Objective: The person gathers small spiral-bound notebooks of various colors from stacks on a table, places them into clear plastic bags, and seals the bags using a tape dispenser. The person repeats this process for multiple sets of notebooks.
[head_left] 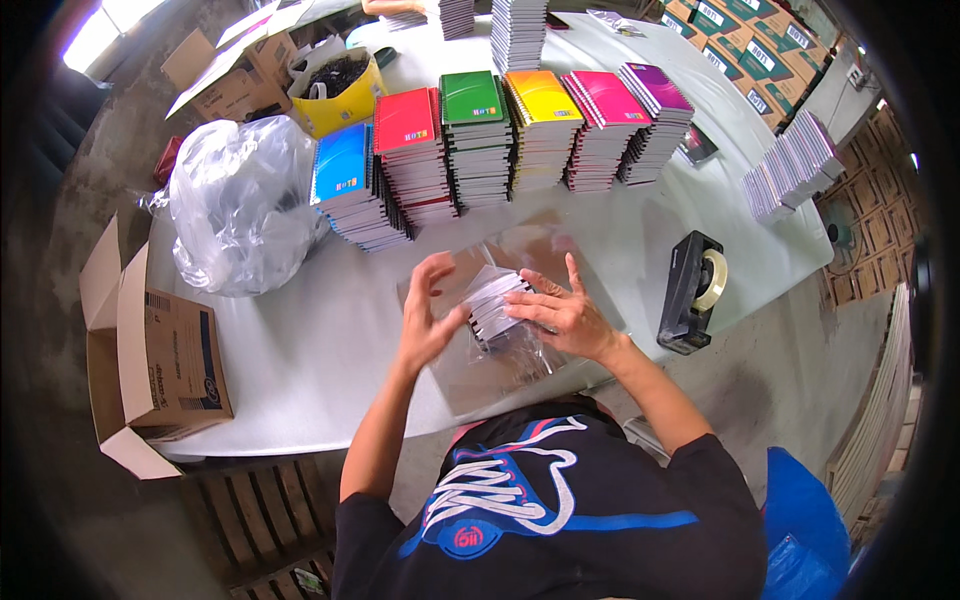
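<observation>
I see notebook bundle (pixel 497 303) amid clear plastic film (pixel 520 368), near-side middle of white table (pixel 290 350). Left hand (pixel 430 315) unclenched, fingers curved, thumb at bundle's left edge; contact I can't tell. Right hand (pixel 568 315) splayed, fingertips on bundle. Coloured notebook stacks (pixel 478 150) far, tape dispenser (pixel 686 300) right.

We see a white-covered counter (pixel 300 370) filling the middle. Bright light pours through an opening (pixel 115 30) at ten o'clock. Around four o'clock we have grey, stained floor (pixel 790 360); near half past seven, a slatted wooden pallet (pixel 265 515). Patterned boxes (pixel 745 50) stand stacked at half past one.
</observation>
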The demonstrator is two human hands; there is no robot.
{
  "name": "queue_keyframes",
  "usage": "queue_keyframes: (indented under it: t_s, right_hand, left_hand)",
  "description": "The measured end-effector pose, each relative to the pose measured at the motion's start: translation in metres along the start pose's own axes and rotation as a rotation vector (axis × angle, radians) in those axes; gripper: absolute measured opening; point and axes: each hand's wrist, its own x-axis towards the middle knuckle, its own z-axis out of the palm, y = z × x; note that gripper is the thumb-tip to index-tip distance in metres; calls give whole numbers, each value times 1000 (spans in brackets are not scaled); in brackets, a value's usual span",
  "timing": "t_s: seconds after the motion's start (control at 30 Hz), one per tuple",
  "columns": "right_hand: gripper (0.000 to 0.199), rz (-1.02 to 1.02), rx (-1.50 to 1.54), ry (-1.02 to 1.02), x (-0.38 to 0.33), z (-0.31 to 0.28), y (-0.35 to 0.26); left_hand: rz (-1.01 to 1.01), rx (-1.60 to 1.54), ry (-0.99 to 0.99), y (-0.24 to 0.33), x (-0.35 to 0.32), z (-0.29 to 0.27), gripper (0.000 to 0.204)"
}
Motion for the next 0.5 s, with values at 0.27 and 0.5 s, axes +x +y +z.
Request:
queue_keyframes:
  t_s: [0.27,0.5]
  right_hand:
    - [44,42,-7,-22,-1,0,-4]
    - [49,103,10,-11,-5,2,-10]
  left_hand:
    - [-247,-215,-211,-5,65,-19,23]
    - [576,655,-184,51,25,-21,39]
